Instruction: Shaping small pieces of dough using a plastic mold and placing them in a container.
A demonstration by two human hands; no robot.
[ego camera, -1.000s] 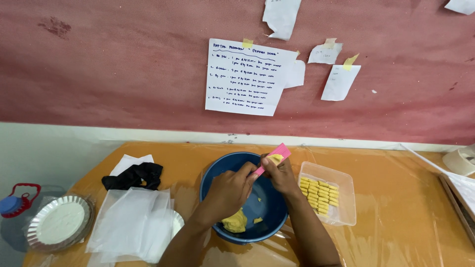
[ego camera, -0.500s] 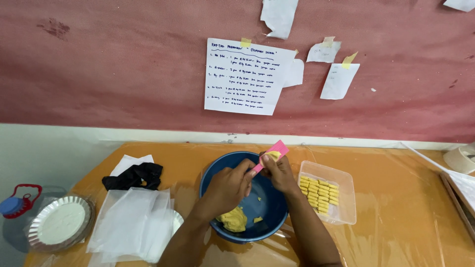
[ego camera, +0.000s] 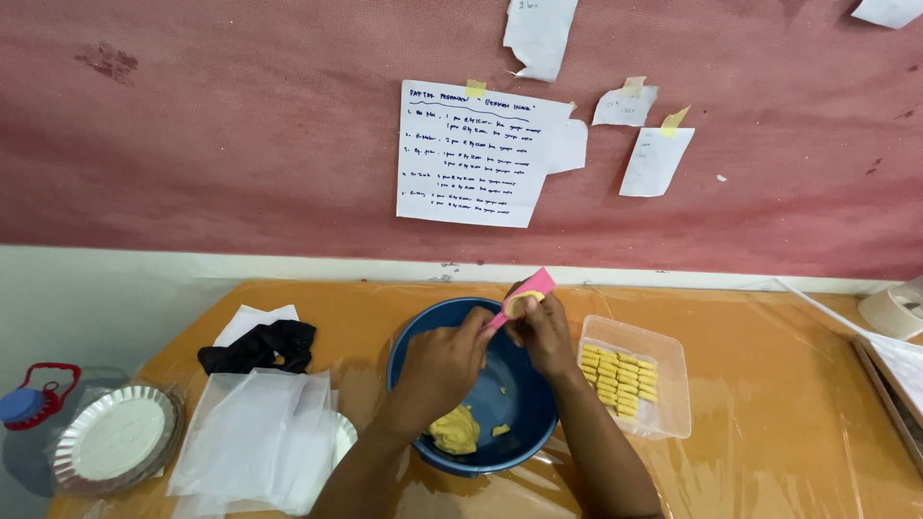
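Pressing a small yellow dough piece (ego camera: 525, 302) against the pink mould (ego camera: 524, 294), we work with both hands raised just over the far rim of the blue bowl (ego camera: 409, 338). Our right hand (ego camera: 544, 332) is clenched around the lower end of the mould, thumb up beside the dough. Our left hand (ego camera: 440, 363) has its fingers curled, fingertips touching the mould's stem from the left; whether they pinch it or only steady it, we cannot tell.

Compared with half a second ago, little has moved: the hands sit in nearly the same spot above the bowl, the mould tilts the same way, its pink tip pointing up and to the right. We judge that the shaping of this one piece is still under way and not finished.

Below the hands, inside the bowl, lies the yellow dough lump (ego camera: 454, 430) with a small crumb (ego camera: 500, 431) beside it. Just right of the bowl stands a clear plastic container (ego camera: 668, 358) with rows of shaped yellow pieces (ego camera: 617, 375). To the left lie white translucent sheets (ego camera: 260, 423), a black cloth (ego camera: 260, 348), a foil plate (ego camera: 115, 448) and a blue-capped bottle (ego camera: 24, 404). All rest on the orange table (ego camera: 769, 423) under clear film; a handwritten paper sheet (ego camera: 481, 154) is taped to the red wall.
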